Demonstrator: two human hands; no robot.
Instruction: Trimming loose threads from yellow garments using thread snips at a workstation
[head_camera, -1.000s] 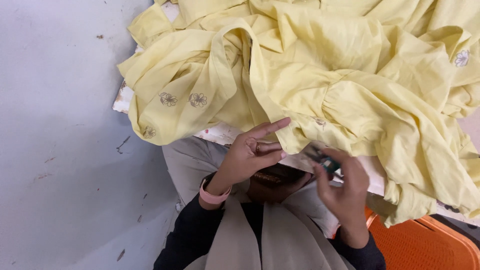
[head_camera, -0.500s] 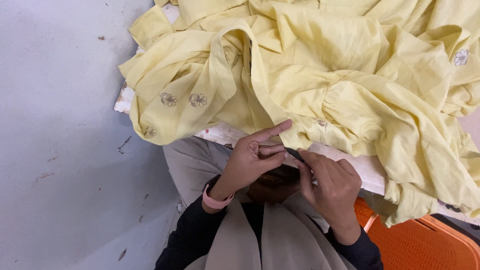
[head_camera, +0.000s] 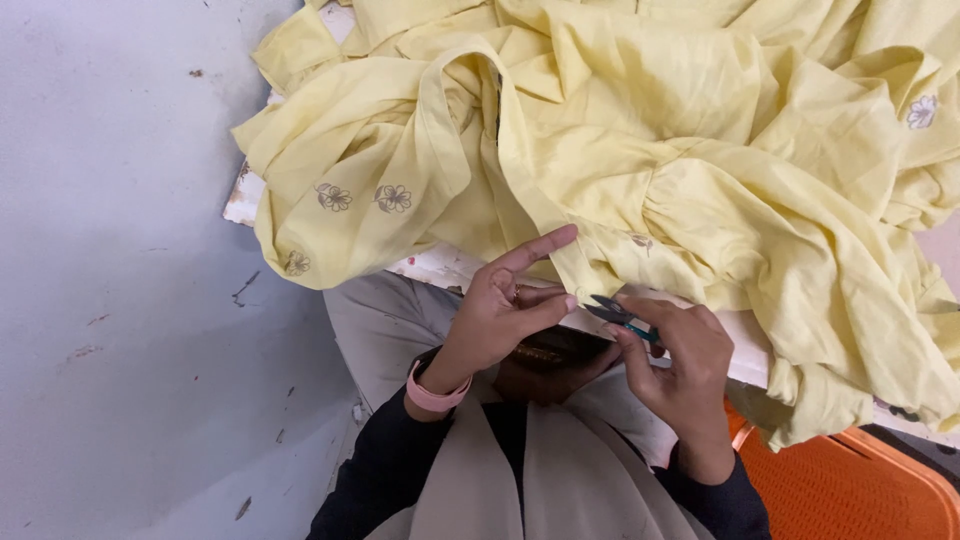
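Blades of small teal-handled thread snips (head_camera: 617, 315), gripped in your right hand (head_camera: 680, 375), point left at pale yellow cotton garment's (head_camera: 700, 180) edge, pinched by your left hand (head_camera: 505, 315).

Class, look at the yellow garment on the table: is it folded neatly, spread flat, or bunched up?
Bunched up. The yellow garment lies in loose, overlapping folds and creases across the table, with its edge hanging over the front.

Garment (head_camera: 640, 170): we see it heaped over the table (head_camera: 440, 268), spilling past its near edge.
Left hand (head_camera: 500, 315): just below that edge, touching the garment's hem.
Right hand (head_camera: 680, 365): right of our left hand, thread snips (head_camera: 618, 314) in it, tips at the hem.
Crate (head_camera: 850, 490): lower right, under the garment's overhang.
Floor (head_camera: 120, 300): left of the table.
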